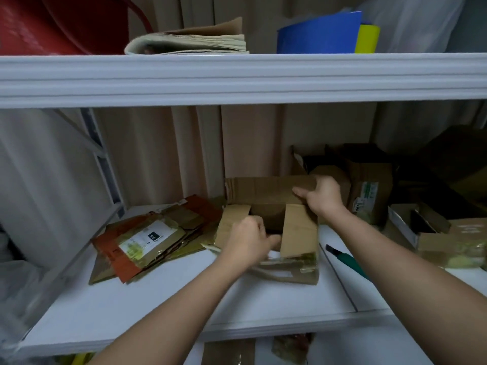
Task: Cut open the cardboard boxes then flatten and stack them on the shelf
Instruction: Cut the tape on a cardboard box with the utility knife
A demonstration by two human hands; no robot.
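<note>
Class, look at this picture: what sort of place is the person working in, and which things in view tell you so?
Probably a storeroom or storage corner. White shelving holds flattened cardboard, more boxes at the right, and folded papers above.

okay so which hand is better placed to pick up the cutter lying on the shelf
Right. The cutter lies beside the right forearm, right of the open box. The right hand grips the box's far flap; the left hand sits across the box.
</note>
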